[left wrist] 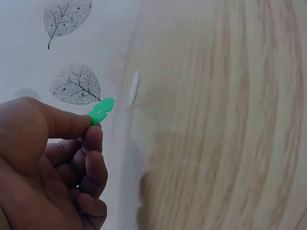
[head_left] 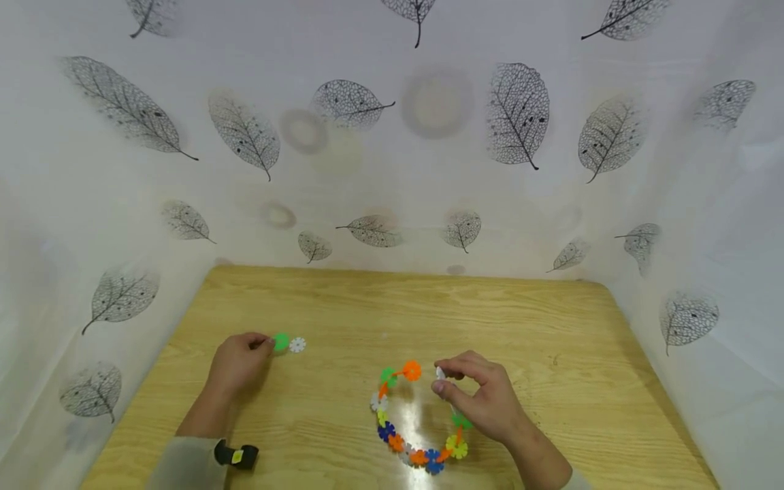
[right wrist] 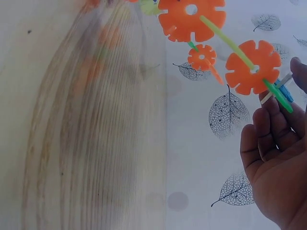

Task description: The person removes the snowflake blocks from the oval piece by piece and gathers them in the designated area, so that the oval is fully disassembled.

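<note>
My left hand point(head_left: 239, 364) pinches a green notched plastic disc point(head_left: 281, 341) between thumb and forefinger, at the left of the table. Just right of it lies a white notched disc point(head_left: 297, 345), seen nearly edge-on in the left wrist view. With thumb and forefinger, my right hand point(head_left: 484, 395) pinches a white notched disc point(head_left: 439, 373) at one end of a chain of interlocked coloured discs point(head_left: 396, 444). This chain curves into an almost closed ring, its other end an orange disc point(head_left: 412, 371) left of my right fingertips. The right hand hides part of the chain.
The wooden table point(head_left: 343, 306) has its far edge against a white cloth point(head_left: 367, 177) printed with grey leaves, which also hangs along both sides. A black band with a small box point(head_left: 236, 454) sits on the left sleeve.
</note>
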Available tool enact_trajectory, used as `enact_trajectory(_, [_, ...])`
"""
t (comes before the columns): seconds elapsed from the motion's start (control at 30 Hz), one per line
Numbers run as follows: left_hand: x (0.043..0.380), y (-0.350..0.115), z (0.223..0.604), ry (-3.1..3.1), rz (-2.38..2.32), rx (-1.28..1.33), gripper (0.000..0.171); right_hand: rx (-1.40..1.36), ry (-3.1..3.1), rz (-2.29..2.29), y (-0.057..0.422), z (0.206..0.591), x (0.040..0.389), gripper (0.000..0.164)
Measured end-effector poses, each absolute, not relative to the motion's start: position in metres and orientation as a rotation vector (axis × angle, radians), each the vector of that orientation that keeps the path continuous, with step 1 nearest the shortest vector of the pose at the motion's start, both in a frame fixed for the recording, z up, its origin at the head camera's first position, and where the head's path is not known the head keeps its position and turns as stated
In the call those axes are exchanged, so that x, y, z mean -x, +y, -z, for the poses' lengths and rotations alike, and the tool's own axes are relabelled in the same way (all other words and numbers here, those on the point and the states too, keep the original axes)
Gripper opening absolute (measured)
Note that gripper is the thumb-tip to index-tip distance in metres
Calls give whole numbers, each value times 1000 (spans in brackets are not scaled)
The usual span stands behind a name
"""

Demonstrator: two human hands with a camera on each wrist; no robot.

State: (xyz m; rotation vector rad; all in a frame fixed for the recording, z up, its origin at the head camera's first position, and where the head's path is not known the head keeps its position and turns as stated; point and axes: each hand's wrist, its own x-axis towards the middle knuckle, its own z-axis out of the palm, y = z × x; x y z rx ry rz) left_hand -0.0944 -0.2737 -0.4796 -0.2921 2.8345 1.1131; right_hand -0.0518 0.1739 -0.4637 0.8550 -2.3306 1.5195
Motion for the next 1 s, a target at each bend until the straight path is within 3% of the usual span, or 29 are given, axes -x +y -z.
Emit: enact_trajectory(1.0, [108,-288,496,2872,-945,306,41,-857,-2371,-1562,168,456,48,27])
